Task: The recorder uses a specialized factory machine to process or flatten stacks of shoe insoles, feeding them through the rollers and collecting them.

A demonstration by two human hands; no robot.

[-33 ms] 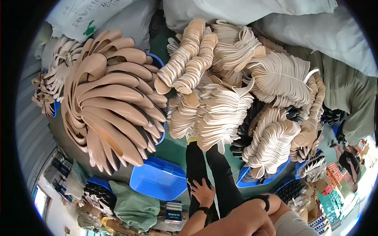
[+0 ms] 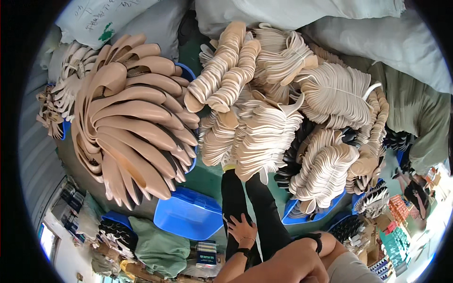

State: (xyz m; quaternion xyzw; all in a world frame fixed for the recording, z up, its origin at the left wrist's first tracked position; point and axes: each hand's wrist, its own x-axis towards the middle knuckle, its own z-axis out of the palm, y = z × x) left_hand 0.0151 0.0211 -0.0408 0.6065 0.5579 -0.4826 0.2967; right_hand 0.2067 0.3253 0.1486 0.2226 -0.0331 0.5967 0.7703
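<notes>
My left hand (image 2: 241, 227) rests flat, grip empty, on my black-trousered leg (image 2: 236, 198); right hand (image 2: 302, 264) unclear, shoe-sole bundles (image 2: 264, 137) untouched.

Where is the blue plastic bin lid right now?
In the head view, the blue lid lies low and left of centre, just below the fan of tan shoe insoles and left of the person's black-clad legs.

Head cam, fisheye, looks steeply down, close over sole stacks (image 2: 264, 137).
</notes>
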